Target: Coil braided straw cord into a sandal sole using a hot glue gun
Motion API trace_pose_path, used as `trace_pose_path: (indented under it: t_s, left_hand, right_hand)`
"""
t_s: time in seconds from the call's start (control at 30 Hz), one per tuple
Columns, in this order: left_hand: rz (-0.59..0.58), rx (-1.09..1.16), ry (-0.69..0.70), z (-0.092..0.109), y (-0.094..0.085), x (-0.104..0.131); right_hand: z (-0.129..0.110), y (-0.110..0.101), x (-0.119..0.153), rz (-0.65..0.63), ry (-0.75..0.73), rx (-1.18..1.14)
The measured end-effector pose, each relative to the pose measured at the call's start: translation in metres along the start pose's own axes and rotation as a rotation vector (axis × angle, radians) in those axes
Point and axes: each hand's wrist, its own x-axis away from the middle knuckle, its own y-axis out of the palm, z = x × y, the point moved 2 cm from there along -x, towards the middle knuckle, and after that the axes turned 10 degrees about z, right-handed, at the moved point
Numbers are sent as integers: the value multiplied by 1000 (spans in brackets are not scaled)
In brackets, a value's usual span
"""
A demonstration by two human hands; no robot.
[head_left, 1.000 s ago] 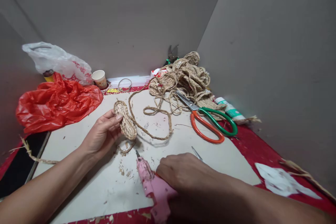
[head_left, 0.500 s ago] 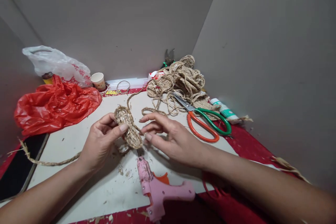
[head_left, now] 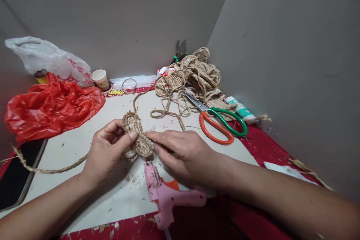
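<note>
My left hand point(head_left: 108, 148) is closed on a small flat coil of braided straw rope point(head_left: 143, 147), thumb on its face and fingers behind. The coil is long with rounded ends and narrower in the middle. My right hand point(head_left: 182, 153) has its fingers drawn together at the coil's right edge, index finger and thumb against it; what lies between them is partly hidden. Just below the coil lies a pink hot glue gun point(head_left: 165, 198) with an orange trigger, its nozzle toward the coil. One rope tail point(head_left: 59, 170) runs out left from under my left hand.
Scissors point(head_left: 216, 116) with orange and green handles lie right, before a heap of braided rope point(head_left: 197, 75). Pruning shears point(head_left: 180, 49) stand behind. A red plastic bag point(head_left: 56, 107), paper cup point(head_left: 100, 80) and dark phone point(head_left: 21, 176) are left. Grey walls enclose the white board point(head_left: 118, 210).
My right hand has moved in to the coil, its fingers coming together at the right edge. My left hand keeps its hold. The view has shifted slightly.
</note>
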Motion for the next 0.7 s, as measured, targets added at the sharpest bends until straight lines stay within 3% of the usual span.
trace_pose_path:
  t_s: [0.4,0.7]
  left_hand:
    - [4,-67,33,1,6,8]
    - [30,43,-81,-4,6,7]
  right_hand:
    - [-7,0,1,-62,37,43]
    - [-11,8,3,-63,74,66]
